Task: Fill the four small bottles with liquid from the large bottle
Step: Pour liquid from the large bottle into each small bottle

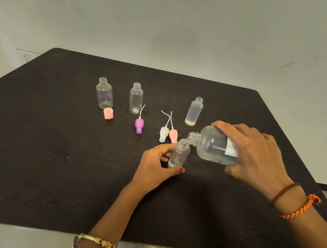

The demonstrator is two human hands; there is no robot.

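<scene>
Right hand [255,152] grips the tilted big bottle [214,146], mouth over the small bottle [178,155] pinched upright in the left hand [154,169]; better to tilt slowly, lips aligned, stopping before overflow.

The near half of the dark table [54,173] is left bare. Farther back, passage is blocked by three upright small bottles [135,98] and scattered spray caps [139,126].

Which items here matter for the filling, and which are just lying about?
In use: large bottle, small bottle being filled, filled bottle, two empty bottles.
Lying about: pink cap, purple, white and pink spray tops.
</scene>
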